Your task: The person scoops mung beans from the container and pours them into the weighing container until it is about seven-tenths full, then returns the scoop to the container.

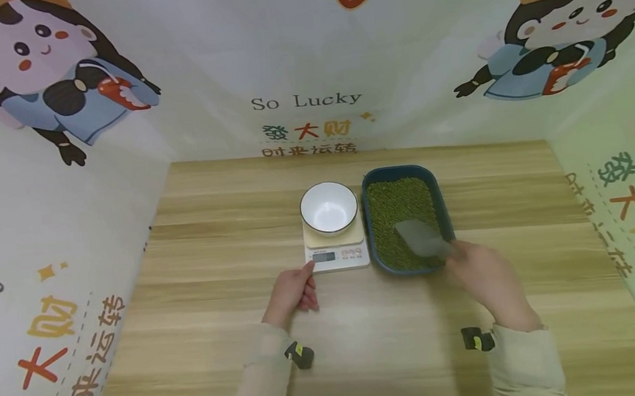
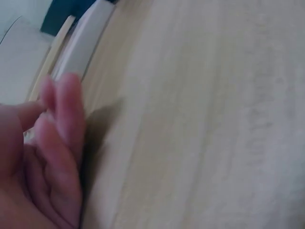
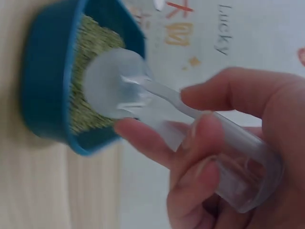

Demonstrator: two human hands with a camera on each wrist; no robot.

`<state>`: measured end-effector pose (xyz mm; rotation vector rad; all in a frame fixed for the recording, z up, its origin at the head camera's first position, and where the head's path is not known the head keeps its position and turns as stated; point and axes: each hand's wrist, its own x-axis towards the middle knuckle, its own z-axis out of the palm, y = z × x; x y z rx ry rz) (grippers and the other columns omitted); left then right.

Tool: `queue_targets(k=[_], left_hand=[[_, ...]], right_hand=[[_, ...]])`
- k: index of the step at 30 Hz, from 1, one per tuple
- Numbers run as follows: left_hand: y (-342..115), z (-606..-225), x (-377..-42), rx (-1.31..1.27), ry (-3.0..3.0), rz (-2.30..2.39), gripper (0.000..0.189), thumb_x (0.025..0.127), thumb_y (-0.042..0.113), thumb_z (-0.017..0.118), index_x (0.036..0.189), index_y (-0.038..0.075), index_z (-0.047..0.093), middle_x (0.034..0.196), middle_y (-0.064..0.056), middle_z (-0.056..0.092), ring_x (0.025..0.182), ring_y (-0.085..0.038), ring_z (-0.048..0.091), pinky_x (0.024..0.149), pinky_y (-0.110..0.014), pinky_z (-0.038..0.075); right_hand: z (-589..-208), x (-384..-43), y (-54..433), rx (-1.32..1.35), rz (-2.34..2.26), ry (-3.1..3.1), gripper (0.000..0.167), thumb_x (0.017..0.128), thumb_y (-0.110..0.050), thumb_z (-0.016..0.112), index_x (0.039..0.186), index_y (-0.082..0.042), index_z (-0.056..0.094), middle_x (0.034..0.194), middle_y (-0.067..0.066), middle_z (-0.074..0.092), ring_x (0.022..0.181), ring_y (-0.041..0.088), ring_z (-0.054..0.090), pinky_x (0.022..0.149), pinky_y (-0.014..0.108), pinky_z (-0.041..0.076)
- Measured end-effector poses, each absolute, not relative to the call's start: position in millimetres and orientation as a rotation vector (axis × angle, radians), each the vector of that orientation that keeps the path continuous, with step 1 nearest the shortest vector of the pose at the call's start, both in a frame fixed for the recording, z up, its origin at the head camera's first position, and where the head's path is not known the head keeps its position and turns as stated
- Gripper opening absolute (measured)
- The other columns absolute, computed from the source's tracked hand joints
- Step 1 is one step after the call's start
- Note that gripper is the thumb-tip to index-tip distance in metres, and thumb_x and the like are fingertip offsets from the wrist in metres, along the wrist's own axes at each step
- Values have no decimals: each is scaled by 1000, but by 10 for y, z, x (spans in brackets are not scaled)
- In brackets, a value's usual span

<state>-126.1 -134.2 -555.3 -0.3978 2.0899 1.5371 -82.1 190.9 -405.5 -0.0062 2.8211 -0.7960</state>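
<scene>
In my right hand (image 1: 489, 281) I grip a clear plastic scoop (image 3: 116, 83) by its handle, with fingers and thumb wrapped round it. Its blurred bowl hangs over the blue tub (image 3: 47, 76) that holds small green grains (image 1: 399, 204). My left hand (image 1: 291, 293) rests at the front left corner of a white kitchen scale (image 1: 339, 264), thumb side right at the edge, other fingers loosely bent near the tabletop. On the scale's cream platform sits a white bowl (image 1: 328, 204) with a dark rim; its white inside shows.
The wooden table (image 1: 215, 249) carries the scale and tub side by side, the tub on the right. Printed cloth walls (image 1: 217, 57) with cartoon figures and lettering stand behind and at both sides. A black strap with a small camera (image 1: 302, 354) circles each wrist.
</scene>
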Motion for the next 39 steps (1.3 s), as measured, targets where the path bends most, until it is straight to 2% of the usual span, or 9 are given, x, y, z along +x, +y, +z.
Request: queue_targets(k=[5,11,15,18,22,24,29,37,39], left_hand=[[-1435,-5503,-1295,-398,2043,1530,54,88,52,42,81,0,56,60,-11,61,51,-23,62,43,-28,49],[-1473,-5513,-1269,-413,2023,1508,53,89,51,43,82,0,56,62,-12,62,52,-22,63,45,-28,50],[-1460,-5525,-1254,-385,2027,1527,53,89,50,43,83,-1,56,63,-13,63,54,-23,64,47,-30,51],[-1454,-5525,-1236,-379,2029,1533,53,90,50,42,83,-2,56,64,-13,64,54,-23,64,47,-30,51],[-1443,-5524,-1210,-368,2018,1536,54,90,50,42,84,-2,56,65,-13,64,55,-24,64,47,-30,51],[-1439,-5528,-1202,-367,2012,1535,55,89,51,41,84,-2,57,65,-13,64,56,-24,64,47,-30,51],[-1437,-5526,-1201,-372,2012,1538,57,88,54,40,84,-1,57,67,-13,65,58,-25,65,46,-30,50],[-1381,-5527,-1221,-324,2003,1538,58,88,55,40,84,0,56,68,-13,66,59,-25,65,48,-31,51],[-1390,-5502,-1234,-325,2009,1540,58,88,54,39,84,0,57,68,-13,66,59,-25,65,47,-31,51]], right_hand=[[-3847,-916,1948,-89,-738,2718,26,87,-17,44,104,-4,58,71,2,58,52,13,51,49,30,41],[-3861,-1112,1844,-181,-647,2702,19,83,-17,46,85,-4,60,77,8,59,65,21,52,59,38,43],[-4026,-1226,1737,-123,-624,2695,26,83,-19,46,94,0,60,83,11,59,67,22,51,61,41,44],[-4191,-1254,1658,-83,-630,2699,40,86,-22,45,114,5,53,102,20,59,76,27,55,69,45,44],[-4404,-1239,1581,-13,-667,2728,50,88,-22,43,127,8,40,117,26,52,73,29,55,63,43,44],[-4495,-1250,1554,17,-681,2761,50,88,-21,43,129,7,39,115,26,53,68,28,54,59,41,43],[-4725,-1352,1462,52,-772,2828,48,91,-21,44,131,4,37,120,27,50,97,42,54,80,52,43],[-4936,-1392,1479,121,-863,2932,49,90,-24,48,133,-2,37,104,26,59,80,41,59,67,52,46],[-4974,-1422,1486,113,-890,2950,49,90,-24,48,133,-4,38,93,23,62,72,37,59,62,49,46]])
